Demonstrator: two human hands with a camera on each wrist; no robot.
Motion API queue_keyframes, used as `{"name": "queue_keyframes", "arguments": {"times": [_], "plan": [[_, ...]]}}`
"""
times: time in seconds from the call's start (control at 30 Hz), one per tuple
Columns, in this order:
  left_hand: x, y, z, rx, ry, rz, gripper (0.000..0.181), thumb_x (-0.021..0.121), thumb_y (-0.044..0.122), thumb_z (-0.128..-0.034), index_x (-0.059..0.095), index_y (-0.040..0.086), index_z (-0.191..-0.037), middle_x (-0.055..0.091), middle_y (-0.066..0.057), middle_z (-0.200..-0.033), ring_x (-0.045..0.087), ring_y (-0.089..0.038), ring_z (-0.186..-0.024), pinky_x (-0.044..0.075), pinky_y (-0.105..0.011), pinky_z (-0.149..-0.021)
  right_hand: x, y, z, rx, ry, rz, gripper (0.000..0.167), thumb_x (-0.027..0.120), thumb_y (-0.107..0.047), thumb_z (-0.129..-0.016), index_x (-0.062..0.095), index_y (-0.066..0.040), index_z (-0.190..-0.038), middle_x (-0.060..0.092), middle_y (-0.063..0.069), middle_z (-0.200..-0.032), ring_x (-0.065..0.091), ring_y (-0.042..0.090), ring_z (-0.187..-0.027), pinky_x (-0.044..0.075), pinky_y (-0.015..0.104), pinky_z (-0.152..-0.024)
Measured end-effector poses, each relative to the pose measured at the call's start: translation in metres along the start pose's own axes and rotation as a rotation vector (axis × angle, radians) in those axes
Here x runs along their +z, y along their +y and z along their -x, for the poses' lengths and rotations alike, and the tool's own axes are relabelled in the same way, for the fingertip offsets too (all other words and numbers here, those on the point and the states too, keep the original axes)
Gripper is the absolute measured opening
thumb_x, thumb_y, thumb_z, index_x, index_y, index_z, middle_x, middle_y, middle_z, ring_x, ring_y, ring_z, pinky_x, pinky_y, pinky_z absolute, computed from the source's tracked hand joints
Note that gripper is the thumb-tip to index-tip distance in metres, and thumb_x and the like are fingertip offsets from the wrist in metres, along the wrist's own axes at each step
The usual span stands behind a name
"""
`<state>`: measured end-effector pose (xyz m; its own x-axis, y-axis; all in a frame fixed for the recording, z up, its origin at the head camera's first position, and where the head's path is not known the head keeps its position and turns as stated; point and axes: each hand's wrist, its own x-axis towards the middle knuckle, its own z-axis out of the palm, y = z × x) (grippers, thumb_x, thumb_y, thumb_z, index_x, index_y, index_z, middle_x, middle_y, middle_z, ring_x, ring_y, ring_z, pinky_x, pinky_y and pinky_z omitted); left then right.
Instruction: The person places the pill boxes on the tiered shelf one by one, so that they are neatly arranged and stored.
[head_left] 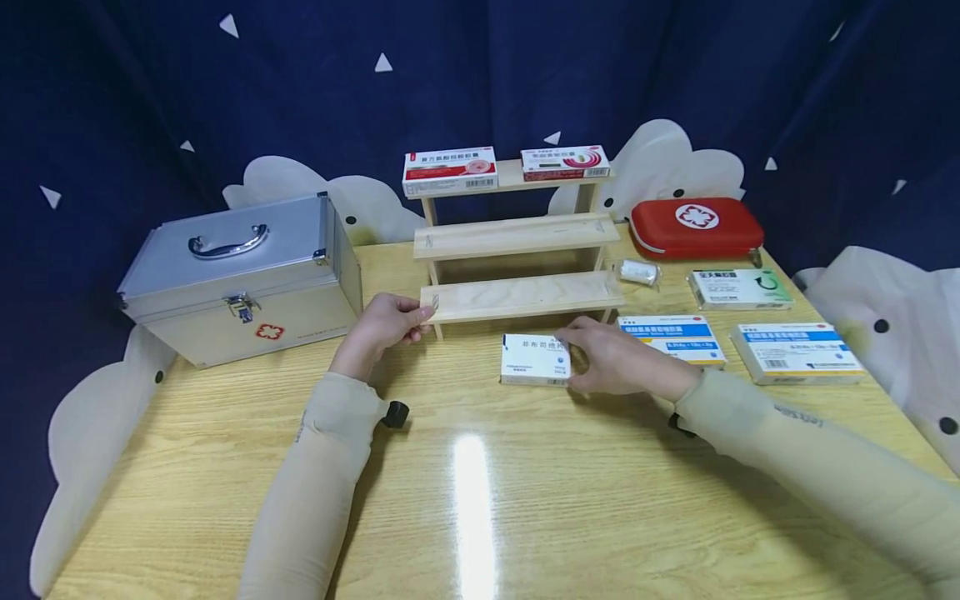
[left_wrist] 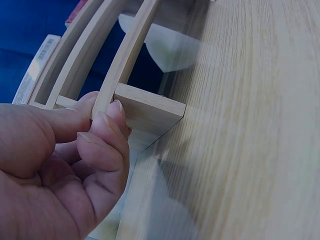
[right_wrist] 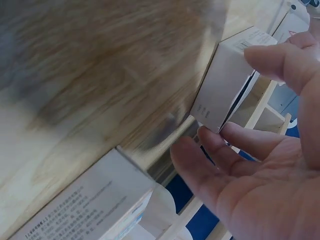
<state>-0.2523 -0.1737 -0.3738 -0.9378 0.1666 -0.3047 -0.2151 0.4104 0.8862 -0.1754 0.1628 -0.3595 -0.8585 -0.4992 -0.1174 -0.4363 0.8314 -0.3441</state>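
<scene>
A three-tier wooden rack [head_left: 525, 297] stands at the table's middle back. My left hand [head_left: 390, 325] pinches the left end of its lowest shelf between thumb and fingers; the left wrist view shows the hand [left_wrist: 75, 160] gripping the shelf edge [left_wrist: 112, 82]. In front of the rack lies a white medicine box [head_left: 531, 360]. My right hand [head_left: 611, 357] has thumb and fingers at its right end. In the right wrist view the hand [right_wrist: 255, 160] is around the end of the box [right_wrist: 220, 85], thumb on one side, fingertips at the other.
Two red-and-white boxes [head_left: 450, 171] sit on the top shelf. A silver case [head_left: 240, 275] stands at left. At right are a red first-aid pouch [head_left: 697, 227], a white roll [head_left: 638, 272], a green-and-white box [head_left: 738, 288] and two blue-and-white boxes [head_left: 797, 353].
</scene>
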Motion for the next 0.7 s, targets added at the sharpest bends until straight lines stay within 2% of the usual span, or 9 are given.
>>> {"name": "queue_keyframes", "arguments": {"times": [0.2, 0.3, 0.37, 0.53, 0.7], "plan": [[-0.001, 0.000, 0.000, -0.004, 0.001, 0.000, 0.032, 0.061, 0.024, -0.1001, 0.065, -0.001, -0.120, 0.069, -0.015, -0.095, 0.056, -0.011, -0.066, 0.048, -0.026, -0.065, 0.003, -0.004, 0.001, 0.025, 0.019, 0.009, 0.073, 0.083, -0.026, -0.078, 0.053, -0.002, -0.140, 0.051, 0.021, -0.136, 0.052, 0.044, -0.119, 0.045, 0.056, -0.095], [-0.001, -0.001, 0.000, -0.006, 0.000, -0.004, 0.032, 0.061, 0.025, -0.1002, 0.065, -0.001, -0.118, 0.069, -0.014, -0.095, 0.056, -0.011, -0.067, 0.048, -0.026, -0.065, 0.000, -0.005, 0.002, 0.026, 0.007, 0.010, 0.073, 0.083, -0.027, -0.076, 0.055, -0.002, -0.139, 0.052, 0.021, -0.136, 0.054, 0.041, -0.117, 0.046, 0.054, -0.094], [-0.001, -0.001, 0.000, -0.007, 0.004, -0.003, 0.030, 0.061, 0.025, -0.1001, 0.066, 0.000, -0.116, 0.068, -0.014, -0.094, 0.056, -0.012, -0.066, 0.048, -0.026, -0.064, -0.003, -0.006, 0.003, 0.006, 0.008, -0.002, 0.072, 0.084, -0.027, -0.075, 0.056, -0.002, -0.137, 0.055, 0.019, -0.132, 0.058, 0.035, -0.111, 0.049, 0.049, -0.090], [-0.001, -0.001, 0.000, 0.004, 0.004, -0.003, 0.029, 0.061, 0.024, -0.1004, 0.066, -0.001, -0.116, 0.069, -0.015, -0.094, 0.056, -0.012, -0.066, 0.047, -0.026, -0.063, -0.020, -0.010, 0.006, -0.086, 0.051, -0.046, 0.069, 0.086, -0.025, -0.072, 0.060, -0.001, -0.132, 0.062, 0.011, -0.116, 0.060, 0.024, -0.090, 0.051, 0.040, -0.077], [0.000, 0.000, 0.001, -0.004, 0.002, 0.000, 0.029, 0.061, 0.024, -0.0999, 0.067, 0.000, -0.115, 0.068, -0.016, -0.095, 0.055, -0.012, -0.066, 0.047, -0.026, -0.063, -0.047, -0.015, 0.001, -0.138, 0.107, -0.032, 0.067, 0.087, -0.022, -0.072, 0.061, -0.001, -0.130, 0.062, 0.010, -0.116, 0.059, 0.026, -0.095, 0.051, 0.041, -0.081]]}}
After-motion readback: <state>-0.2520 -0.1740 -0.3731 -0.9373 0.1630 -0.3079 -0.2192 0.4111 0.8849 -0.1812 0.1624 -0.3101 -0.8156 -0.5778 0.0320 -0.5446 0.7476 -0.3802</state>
